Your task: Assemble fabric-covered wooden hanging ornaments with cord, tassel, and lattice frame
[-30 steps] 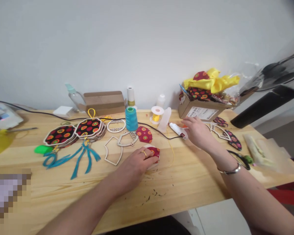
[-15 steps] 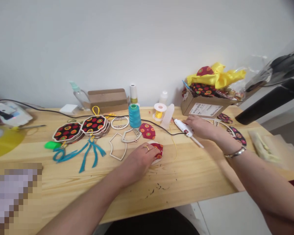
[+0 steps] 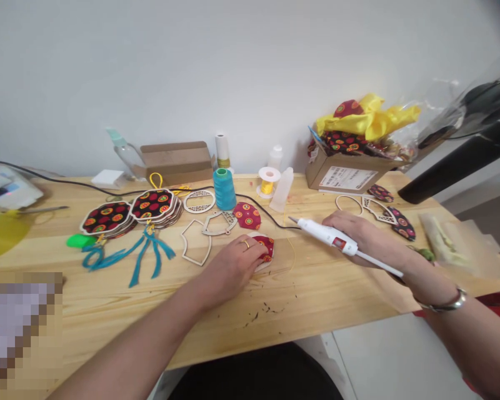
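Observation:
My right hand is closed around a white hot glue gun, its nozzle pointing left and a glue stick out of its back end. My left hand rests on the table, its fingers closed on a dark red patterned fabric piece with a pale rim showing underneath. Just behind lies a second red fabric piece. Left of it are a fan-shaped wooden frame, a lattice frame and a round lattice frame.
A teal thread cone and a yellow thread spool stand behind the hands. Stacked patterned ornaments with teal tassels lie left. A cardboard box of fabric stands back right. The black cord crosses the table.
My right hand has taken hold of the glue gun, lifted it off the table and drawn it nearer and to the right. My left hand stays on the red fabric piece.

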`<move>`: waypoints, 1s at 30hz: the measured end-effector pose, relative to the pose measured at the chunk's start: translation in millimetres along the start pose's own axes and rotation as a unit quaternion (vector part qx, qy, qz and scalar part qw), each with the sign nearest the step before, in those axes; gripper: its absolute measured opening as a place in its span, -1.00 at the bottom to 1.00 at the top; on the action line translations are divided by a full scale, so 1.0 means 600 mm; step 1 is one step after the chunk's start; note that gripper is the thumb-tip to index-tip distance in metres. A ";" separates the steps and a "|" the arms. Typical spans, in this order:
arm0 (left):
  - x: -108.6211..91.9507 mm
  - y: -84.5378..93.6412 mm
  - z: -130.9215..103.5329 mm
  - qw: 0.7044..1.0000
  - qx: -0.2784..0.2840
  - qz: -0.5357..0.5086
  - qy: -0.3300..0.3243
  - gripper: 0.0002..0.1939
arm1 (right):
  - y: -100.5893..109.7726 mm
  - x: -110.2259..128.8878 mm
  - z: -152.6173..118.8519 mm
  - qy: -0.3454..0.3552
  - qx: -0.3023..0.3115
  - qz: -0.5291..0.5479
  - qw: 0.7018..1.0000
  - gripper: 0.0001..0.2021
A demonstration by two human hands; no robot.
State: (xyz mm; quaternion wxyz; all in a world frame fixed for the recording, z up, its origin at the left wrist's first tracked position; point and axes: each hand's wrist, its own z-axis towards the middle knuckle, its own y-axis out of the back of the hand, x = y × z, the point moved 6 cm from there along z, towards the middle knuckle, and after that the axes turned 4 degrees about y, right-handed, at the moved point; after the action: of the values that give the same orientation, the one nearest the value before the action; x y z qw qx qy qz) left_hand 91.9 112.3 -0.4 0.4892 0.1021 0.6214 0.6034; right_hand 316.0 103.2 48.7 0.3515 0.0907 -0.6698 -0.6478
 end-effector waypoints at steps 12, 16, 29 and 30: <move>-0.001 0.002 0.000 1.000 0.007 -0.016 0.001 -0.79 | -0.035 0.071 0.001 0.138 0.024 0.091 0.986 -0.88; -0.004 0.004 0.000 1.000 0.006 -0.014 -0.008 -0.77 | -0.052 0.075 0.005 0.149 0.019 0.079 0.986 -0.88; -0.003 0.001 0.000 0.999 -0.009 -0.012 -0.043 -0.69 | -0.079 0.064 0.011 0.139 0.017 0.006 0.990 -0.86; -0.003 0.002 0.000 0.999 -0.010 -0.012 -0.043 -0.69 | -0.079 0.064 0.012 0.138 0.014 0.004 0.990 -0.86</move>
State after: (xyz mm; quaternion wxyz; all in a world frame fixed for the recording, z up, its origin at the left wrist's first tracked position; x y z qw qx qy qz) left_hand 92.2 111.3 1.3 0.5236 0.1156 0.5950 0.5988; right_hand 267.6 80.1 18.5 0.4420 0.1819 -0.6243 -0.6179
